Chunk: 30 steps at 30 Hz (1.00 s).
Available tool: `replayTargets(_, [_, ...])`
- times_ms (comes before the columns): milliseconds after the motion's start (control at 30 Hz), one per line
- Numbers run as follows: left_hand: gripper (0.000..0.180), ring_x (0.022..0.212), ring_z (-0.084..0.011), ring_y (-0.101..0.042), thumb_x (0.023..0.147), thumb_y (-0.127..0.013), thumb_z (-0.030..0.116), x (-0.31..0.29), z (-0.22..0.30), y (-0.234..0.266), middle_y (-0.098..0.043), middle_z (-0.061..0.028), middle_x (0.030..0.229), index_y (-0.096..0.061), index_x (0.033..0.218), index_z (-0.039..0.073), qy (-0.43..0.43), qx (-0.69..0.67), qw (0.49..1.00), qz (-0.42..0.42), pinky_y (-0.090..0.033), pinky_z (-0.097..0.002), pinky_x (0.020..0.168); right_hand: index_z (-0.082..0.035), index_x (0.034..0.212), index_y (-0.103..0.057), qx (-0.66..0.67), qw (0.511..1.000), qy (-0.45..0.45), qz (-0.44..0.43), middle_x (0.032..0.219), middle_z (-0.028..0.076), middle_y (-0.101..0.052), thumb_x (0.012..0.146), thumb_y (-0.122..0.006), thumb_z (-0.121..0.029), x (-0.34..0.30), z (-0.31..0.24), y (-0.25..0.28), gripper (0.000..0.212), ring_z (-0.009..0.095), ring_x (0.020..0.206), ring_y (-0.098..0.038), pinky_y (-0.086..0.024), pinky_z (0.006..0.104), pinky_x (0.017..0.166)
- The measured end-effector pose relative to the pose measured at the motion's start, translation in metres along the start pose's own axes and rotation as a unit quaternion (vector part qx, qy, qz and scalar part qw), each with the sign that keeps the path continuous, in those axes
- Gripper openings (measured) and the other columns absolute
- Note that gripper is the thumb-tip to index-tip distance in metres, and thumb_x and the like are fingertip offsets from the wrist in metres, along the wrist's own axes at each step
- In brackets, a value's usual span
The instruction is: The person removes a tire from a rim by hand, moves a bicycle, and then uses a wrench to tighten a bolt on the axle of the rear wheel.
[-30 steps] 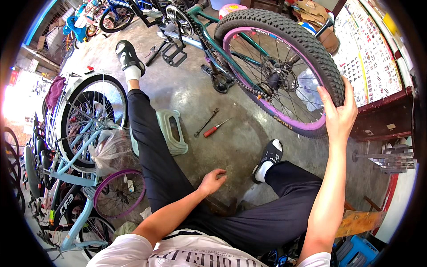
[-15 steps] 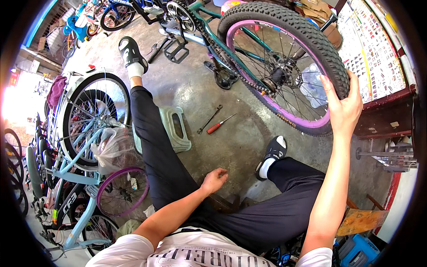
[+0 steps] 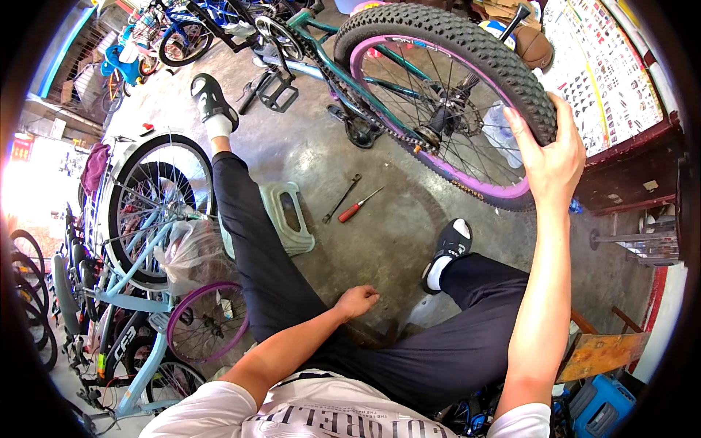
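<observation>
Your right hand (image 3: 555, 162) grasps the knobby rear tire (image 3: 445, 32) at its near edge, thumb on the side, fingers over the tread. Your left hand (image 3: 357, 301) hangs loosely curled between your knees; nothing shows in it, but you cannot tell what its palm hides. The tire sits on a purple rim (image 3: 356, 62) at the green bicycle frame (image 3: 405, 66), ahead and right of you. Expect stiff, grippy, sturdy rubber and a fairly heavy wheel; hold the outer tread, away from the hub (image 3: 444, 120). Count 1 tire here, 1 red-handled screwdriver (image 3: 350, 212), 1 wrench (image 3: 342, 198), 1 pale-green stool (image 3: 298, 243), 1 basketball (image 3: 533, 49) and 2 black sandals (image 3: 450, 241).
</observation>
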<state>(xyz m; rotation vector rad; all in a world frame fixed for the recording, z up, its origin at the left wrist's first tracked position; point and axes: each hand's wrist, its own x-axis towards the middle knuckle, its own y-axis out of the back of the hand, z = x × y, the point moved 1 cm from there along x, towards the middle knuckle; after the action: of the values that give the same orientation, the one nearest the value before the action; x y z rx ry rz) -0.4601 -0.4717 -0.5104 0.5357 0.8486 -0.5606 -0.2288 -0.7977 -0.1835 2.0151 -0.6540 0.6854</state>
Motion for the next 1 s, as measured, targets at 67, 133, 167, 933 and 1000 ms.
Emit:
replayTargets(67, [0.04,0.09,-0.021,-0.075,0.1,-0.065,0.031,0.004,-0.005,-0.001,-0.077,-0.0135,0.105,-0.069,0.126,0.001,-0.008,0.005,1.0,-0.003,-0.055,-0.0379,0.085,-0.008,0.116,-0.068,0.002,1.0,-0.02,-0.009,0.093,0.014,-0.076,0.083,-0.087,-0.043,0.001,-0.001,0.001,0.051,0.031,0.084,-0.075,-0.056,0.0396,0.074])
replayTargets(133, [0.04,0.089,-0.0197,-0.074,0.1,-0.065,0.03,0.009,-0.008,-0.004,-0.077,-0.0132,0.104,-0.068,0.126,0.0,-0.012,0.007,1.0,-0.004,-0.055,-0.0371,0.083,-0.008,0.116,-0.067,0.007,1.0,-0.013,-0.004,0.093,0.014,-0.076,0.084,-0.086,-0.044,0.0,0.002,-0.001,0.052,0.031,0.084,-0.075,-0.056,0.0399,0.074])
replayTargets(167, [0.04,0.09,-0.0201,-0.075,0.1,-0.065,0.03,0.007,-0.009,-0.004,-0.077,-0.0138,0.105,-0.068,0.126,0.0,-0.007,0.006,1.0,-0.002,-0.055,-0.037,0.083,-0.008,0.116,-0.067,0.013,1.0,-0.009,-0.006,0.093,0.014,-0.076,0.084,-0.086,-0.045,-0.003,0.001,-0.004,0.052,0.031,0.084,-0.075,-0.056,0.04,0.074])
replayTargets(933, [0.035,0.111,-0.0391,-0.068,0.095,-0.063,0.031,0.114,-0.015,0.12,-0.072,-0.0192,0.117,-0.07,0.118,0.005,0.052,0.273,0.95,0.142,-0.056,-0.0504,0.093,0.008,0.132,-0.059,-0.057,0.997,-0.038,-0.034,0.123,0.018,-0.069,0.091,-0.083,-0.031,-0.011,0.015,-0.004,0.061,0.025,0.114,-0.065,-0.047,0.0363,0.104])
replayTargets(1000, [0.028,0.11,-0.0399,-0.067,0.092,-0.064,0.026,0.128,-0.021,0.136,-0.067,-0.0179,0.118,-0.067,0.111,0.005,-0.009,0.326,0.917,0.231,-0.056,-0.0502,0.092,0.008,0.133,-0.059,-0.063,0.996,-0.049,-0.046,0.125,0.018,-0.068,0.091,-0.083,-0.029,-0.007,0.01,0.0,0.061,0.024,0.115,-0.063,-0.045,0.0357,0.105])
